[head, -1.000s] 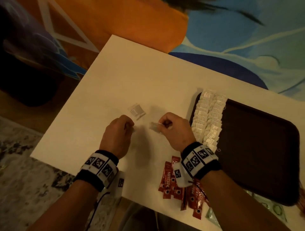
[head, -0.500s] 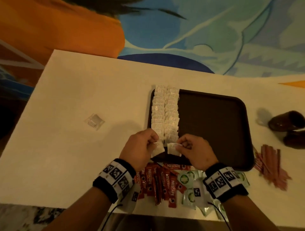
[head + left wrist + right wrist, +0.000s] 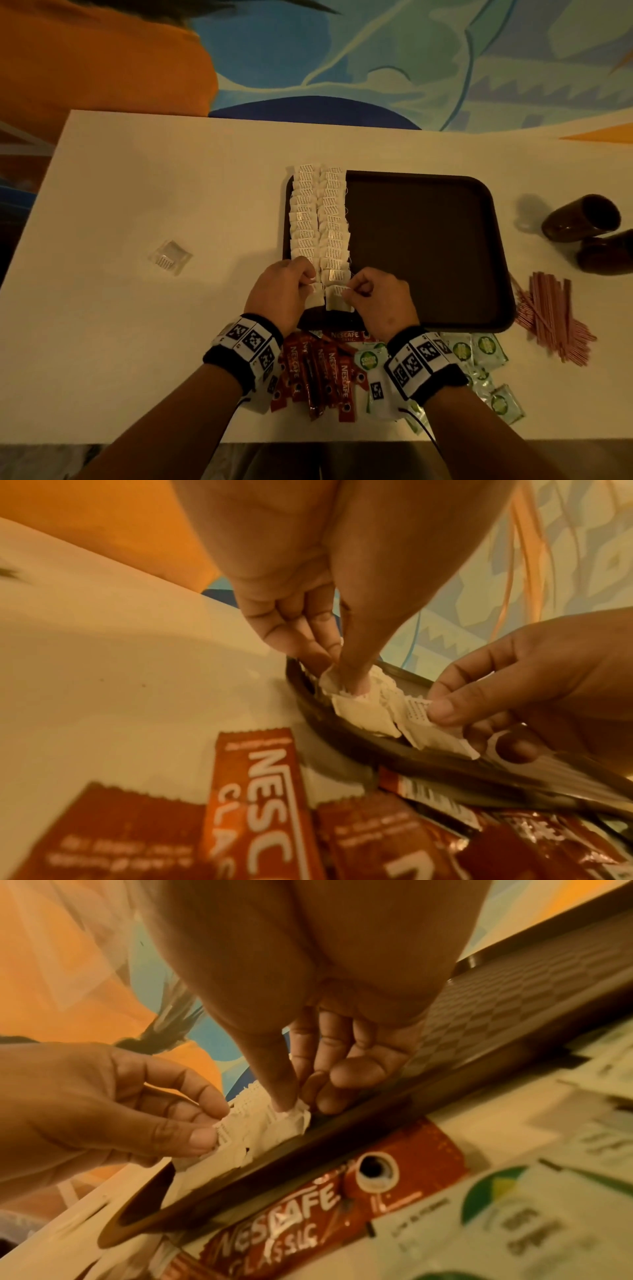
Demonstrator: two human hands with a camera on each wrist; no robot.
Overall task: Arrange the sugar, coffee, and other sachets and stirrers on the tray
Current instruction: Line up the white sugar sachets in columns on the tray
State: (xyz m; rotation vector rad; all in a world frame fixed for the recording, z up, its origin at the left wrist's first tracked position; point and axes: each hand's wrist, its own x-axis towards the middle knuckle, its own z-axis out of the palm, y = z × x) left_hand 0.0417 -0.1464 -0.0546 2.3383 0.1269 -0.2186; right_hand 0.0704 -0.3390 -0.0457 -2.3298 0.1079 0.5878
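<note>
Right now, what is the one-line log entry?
left hand: pinches white sachet | right hand: pinches white sachet | placing: near end of rows on tray | coffee sticks: off tray

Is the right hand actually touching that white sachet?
Touching. In the left wrist view, the right hand pinches the white sachet between thumb and finger at the tray edge.

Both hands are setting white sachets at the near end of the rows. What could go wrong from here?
1. The two sachets, in the left hand and right hand, sit at the tray's near rim and may slide off.
2. The wrists hover over the Nescafe sticks; withdrawing might scatter them.
</note>
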